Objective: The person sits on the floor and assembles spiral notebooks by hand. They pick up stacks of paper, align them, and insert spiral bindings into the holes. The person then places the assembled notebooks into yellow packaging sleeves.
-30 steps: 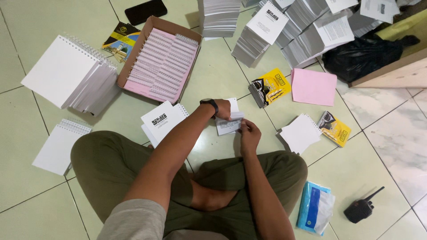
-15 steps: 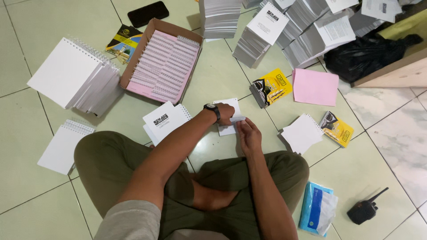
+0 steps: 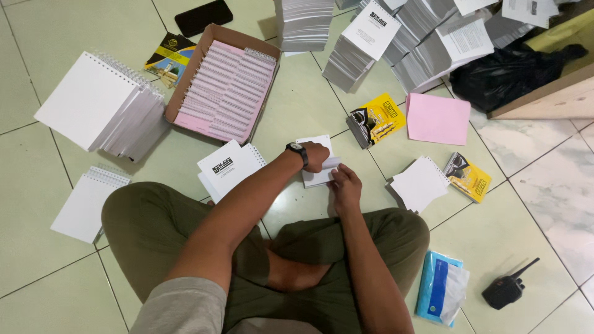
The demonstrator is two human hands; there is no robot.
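Head view: small white booklet (image 3: 318,162) lay on the floor (image 3: 297,111) just in front of the crossed legs. Left hand (image 3: 317,156) pressed down on it, grip closed over the top; right hand (image 3: 345,185) pinched its lower right edge, fingers curled. Cardboard box (image 3: 224,82) held rows of white spiral coils on pink paper. Around: stack of spiral pads (image 3: 102,105), pink sheets (image 3: 437,119), yellow packet (image 3: 377,119), walkie-talkie (image 3: 506,289), phone (image 3: 203,17). Nothing blocked the hands.
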